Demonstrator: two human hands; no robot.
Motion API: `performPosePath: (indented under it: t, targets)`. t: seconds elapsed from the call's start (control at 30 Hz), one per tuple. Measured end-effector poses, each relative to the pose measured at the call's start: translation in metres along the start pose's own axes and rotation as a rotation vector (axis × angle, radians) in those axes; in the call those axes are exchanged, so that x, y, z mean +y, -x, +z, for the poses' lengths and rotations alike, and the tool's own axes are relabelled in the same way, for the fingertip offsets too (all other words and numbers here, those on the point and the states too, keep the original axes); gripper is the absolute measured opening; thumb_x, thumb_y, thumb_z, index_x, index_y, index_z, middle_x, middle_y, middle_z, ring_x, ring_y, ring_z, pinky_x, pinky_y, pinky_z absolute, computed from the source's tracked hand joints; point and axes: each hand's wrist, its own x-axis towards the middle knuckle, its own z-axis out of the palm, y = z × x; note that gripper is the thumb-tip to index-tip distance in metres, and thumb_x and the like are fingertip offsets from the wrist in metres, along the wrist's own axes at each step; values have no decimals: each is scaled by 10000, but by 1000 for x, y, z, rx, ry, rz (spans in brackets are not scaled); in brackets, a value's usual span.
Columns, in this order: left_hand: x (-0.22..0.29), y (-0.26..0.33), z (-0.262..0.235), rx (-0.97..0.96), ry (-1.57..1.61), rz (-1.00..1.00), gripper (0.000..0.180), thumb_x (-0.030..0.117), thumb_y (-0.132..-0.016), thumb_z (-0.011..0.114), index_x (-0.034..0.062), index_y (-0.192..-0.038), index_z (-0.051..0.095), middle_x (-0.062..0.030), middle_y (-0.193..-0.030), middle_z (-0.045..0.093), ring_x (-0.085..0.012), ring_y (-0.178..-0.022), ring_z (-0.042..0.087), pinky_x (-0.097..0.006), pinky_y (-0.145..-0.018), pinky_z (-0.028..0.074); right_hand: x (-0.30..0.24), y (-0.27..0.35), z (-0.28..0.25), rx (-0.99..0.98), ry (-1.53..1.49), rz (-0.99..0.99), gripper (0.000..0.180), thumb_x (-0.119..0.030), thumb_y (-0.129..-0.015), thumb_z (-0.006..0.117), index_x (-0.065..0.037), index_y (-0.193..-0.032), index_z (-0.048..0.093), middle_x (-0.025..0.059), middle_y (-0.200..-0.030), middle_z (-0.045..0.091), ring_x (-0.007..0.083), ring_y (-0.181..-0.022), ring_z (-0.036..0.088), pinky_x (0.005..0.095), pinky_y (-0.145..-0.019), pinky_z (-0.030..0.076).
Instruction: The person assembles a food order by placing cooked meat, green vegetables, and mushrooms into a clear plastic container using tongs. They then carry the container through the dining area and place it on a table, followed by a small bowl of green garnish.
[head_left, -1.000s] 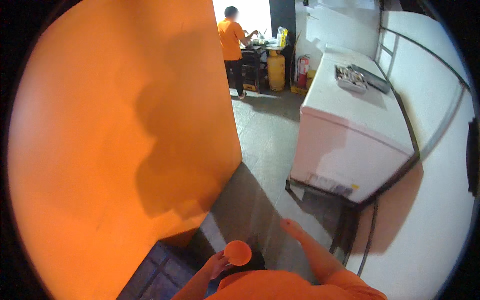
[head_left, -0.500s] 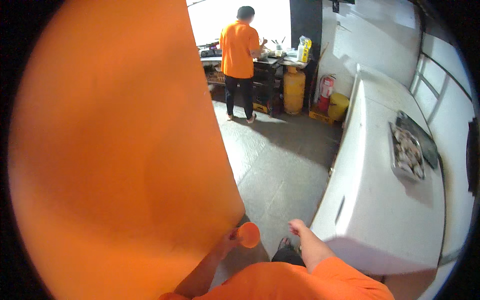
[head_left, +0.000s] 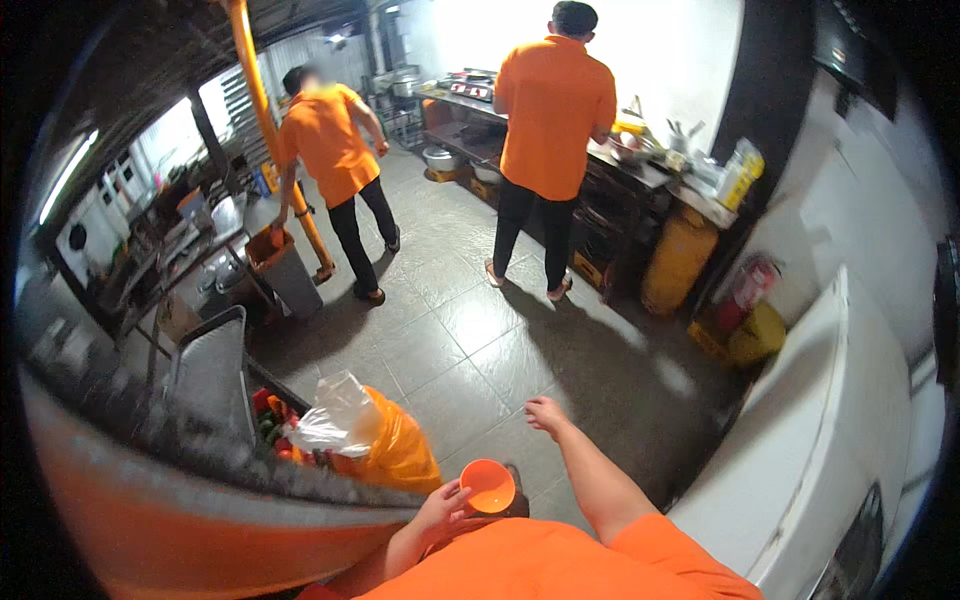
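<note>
At the bottom middle, my left hand (head_left: 440, 508) grips the rim of a small orange bowl (head_left: 488, 486). The bowl tilts so that its inside shows, with a small pale spot in it. My right hand (head_left: 545, 414) hangs out in front over the tiled floor, its fingers curled together; whether anything is inside them is too small to make out. An orange bag (head_left: 400, 445) with clear plastic (head_left: 338, 415) over it stands just left of the bowl. Red and green vegetables (head_left: 270, 420) show beside that bag.
An orange wall edge (head_left: 230, 530) curves along my left. A white chest (head_left: 800, 430) stands on my right. Ahead, one person (head_left: 555, 120) works at a counter and another (head_left: 330, 140) reaches into a grey bin (head_left: 285, 275). A yellow gas cylinder (head_left: 680, 260) and fire extinguisher (head_left: 752, 285) stand right.
My view has moved forward past the orange wall, bringing the second person, bin and bag into sight. The bowl stays in my left hand. My right arm reaches farther forward.
</note>
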Motion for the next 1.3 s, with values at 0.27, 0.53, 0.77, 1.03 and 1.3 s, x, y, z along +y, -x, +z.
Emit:
performPosePath:
  t: [0.27, 0.53, 0.77, 1.03, 1.3]
  targets:
    - [137, -186, 43, 210, 366, 497, 447, 231, -940, 675, 70, -1318, 499, -33, -1251, 590, -172, -1095, 615, -317, -924, 525, -20, -290, -192, -62, 776, -112, 250, -268, -860, 632, -43, -753, 658, 82, -632, 590, 200, -567, 557, 392, -529, 446]
    - [282, -285, -13, 627, 545, 669, 485, 264, -931, 680, 145, -1355, 479, -16, -1294, 568, -177, -1138, 589, -343, -936, 501, -51, -458, -262, -157, 854, 602, 229, -241, -831, 656, -23, -762, 643, 95, -676, 605, 260, -577, 598, 431, -534, 483]
    - [402, -419, -77, 556, 666, 656, 377, 207, -955, 651, 128, -1298, 517, 10, -1144, 613, -105, -1025, 579, -289, -885, 480, -268, -732, -69, -339, 836, 85, 230, -189, -865, 627, -4, -1000, 650, 71, -761, 618, 194, -594, 569, 389, -512, 453]
    - [505, -414, -176, 913, 610, 802, 442, 269, -944, 679, 110, -1329, 531, 4, -1152, 622, -118, -1060, 588, -282, -897, 483, -505, -745, 391, -853, 723, -103, 340, -248, -931, 591, -59, -1213, 591, 109, -1022, 674, 223, -857, 667, 346, -707, 531]
    - [556, -391, -399, 998, 741, 788, 529, 361, -906, 720, 87, -1320, 538, -1, -967, 633, -79, -716, 541, -247, -714, 454, -489, -853, 577, -976, 1137, 148, 315, -276, -950, 578, -100, -1211, 568, 99, -1037, 673, 264, -837, 674, 411, -695, 556]
